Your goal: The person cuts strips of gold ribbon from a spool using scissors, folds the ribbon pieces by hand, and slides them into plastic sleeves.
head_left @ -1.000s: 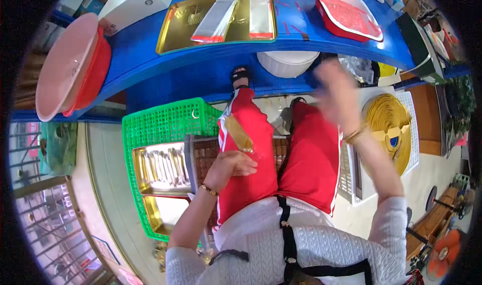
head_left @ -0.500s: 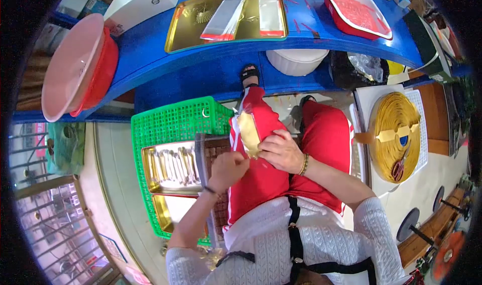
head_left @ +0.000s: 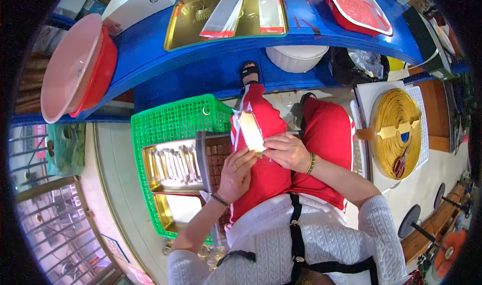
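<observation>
Over my lap I hold a flat gold packet that looks wrapped in clear plastic, its far end pointing away from me. My right hand pinches its near end from the right, thumb and fingers together. My left hand meets the same end from the left, with its fingertips on the packet's edge. What lies under the fingers is hidden. To the left, a gold tray in a green basket holds several similar narrow packets stood in a row.
On the blue table, a gold tray carries clear plastic sleeves. A red-and-white basin stands at its right, pink and red basins at its left. At my right lies a large coil of yellow ribbon with scissors.
My left hand has moved forward and right, from beside the packet's near end onto it, and its fingers have straightened. My right hand has shifted slightly right, still on the packet.
</observation>
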Available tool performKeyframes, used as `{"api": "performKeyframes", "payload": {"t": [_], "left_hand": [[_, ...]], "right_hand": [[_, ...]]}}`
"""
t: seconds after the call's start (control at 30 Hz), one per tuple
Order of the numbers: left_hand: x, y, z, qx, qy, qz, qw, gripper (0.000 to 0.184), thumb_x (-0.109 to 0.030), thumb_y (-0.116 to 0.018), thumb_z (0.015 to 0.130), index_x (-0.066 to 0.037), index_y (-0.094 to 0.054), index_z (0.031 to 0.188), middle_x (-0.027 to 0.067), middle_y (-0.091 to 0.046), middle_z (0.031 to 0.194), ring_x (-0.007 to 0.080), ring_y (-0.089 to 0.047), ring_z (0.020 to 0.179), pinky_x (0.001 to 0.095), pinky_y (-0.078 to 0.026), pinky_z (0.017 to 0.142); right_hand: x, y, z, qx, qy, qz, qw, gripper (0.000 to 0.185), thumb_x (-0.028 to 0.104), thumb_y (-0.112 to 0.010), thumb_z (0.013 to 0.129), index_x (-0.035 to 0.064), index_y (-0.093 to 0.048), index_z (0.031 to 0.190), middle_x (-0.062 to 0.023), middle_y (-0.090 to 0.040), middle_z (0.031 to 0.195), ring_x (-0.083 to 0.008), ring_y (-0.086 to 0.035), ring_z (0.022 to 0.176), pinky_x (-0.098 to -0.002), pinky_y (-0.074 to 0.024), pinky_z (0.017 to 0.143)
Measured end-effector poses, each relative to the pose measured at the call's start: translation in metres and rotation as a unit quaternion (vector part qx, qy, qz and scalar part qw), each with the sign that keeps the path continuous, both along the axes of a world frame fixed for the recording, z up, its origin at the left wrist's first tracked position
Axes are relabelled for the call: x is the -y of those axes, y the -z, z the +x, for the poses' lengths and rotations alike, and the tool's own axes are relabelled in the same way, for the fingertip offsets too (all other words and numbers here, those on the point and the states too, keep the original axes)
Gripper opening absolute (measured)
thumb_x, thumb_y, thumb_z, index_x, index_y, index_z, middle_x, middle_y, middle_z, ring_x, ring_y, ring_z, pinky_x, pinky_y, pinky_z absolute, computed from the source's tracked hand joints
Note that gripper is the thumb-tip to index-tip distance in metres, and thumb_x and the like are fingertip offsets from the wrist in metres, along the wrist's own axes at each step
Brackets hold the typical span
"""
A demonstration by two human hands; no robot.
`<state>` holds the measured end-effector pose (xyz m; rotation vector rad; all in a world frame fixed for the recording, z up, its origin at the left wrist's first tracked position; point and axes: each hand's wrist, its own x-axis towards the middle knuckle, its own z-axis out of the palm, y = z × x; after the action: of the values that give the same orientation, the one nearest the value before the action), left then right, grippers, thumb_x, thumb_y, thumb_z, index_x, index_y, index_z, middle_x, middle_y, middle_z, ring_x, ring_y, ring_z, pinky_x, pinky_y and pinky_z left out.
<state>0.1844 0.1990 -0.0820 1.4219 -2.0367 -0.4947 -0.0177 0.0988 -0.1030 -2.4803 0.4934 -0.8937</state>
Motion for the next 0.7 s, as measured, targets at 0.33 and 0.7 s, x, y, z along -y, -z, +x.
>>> {"api": "performKeyframes", "payload": {"t": [0.33,0.7], "left_hand": [[0.006,0.013,-0.022,-0.193,-0.172,-0.001,0.966,0.007,0.001,-0.064,0.074,-0.003,-0.063,0.080,0.0091,-0.063,0.088,0.0251,-0.058,0.093,0.0340,-0.043,0.084],[0.006,0.015,-0.032,-0.231,-0.295,0.082,0.923,0.010,0.000,-0.069,0.067,-0.002,-0.059,0.066,0.0075,-0.057,0.076,0.0194,-0.053,0.076,0.0302,-0.043,0.068]], "right_hand": [[-0.009,-0.002,0.004,0.061,0.066,0.196,0.976,0.009,0.009,-0.069,0.069,0.0073,-0.066,0.078,-0.0064,-0.059,0.090,-0.0229,-0.056,0.087,-0.0343,-0.0420,0.076],[-0.026,-0.004,0.016,0.059,0.170,0.213,0.960,0.011,0.006,-0.070,0.066,0.0057,-0.060,0.069,-0.0064,-0.058,0.087,-0.0240,-0.055,0.083,-0.0349,-0.0407,0.073]]}}
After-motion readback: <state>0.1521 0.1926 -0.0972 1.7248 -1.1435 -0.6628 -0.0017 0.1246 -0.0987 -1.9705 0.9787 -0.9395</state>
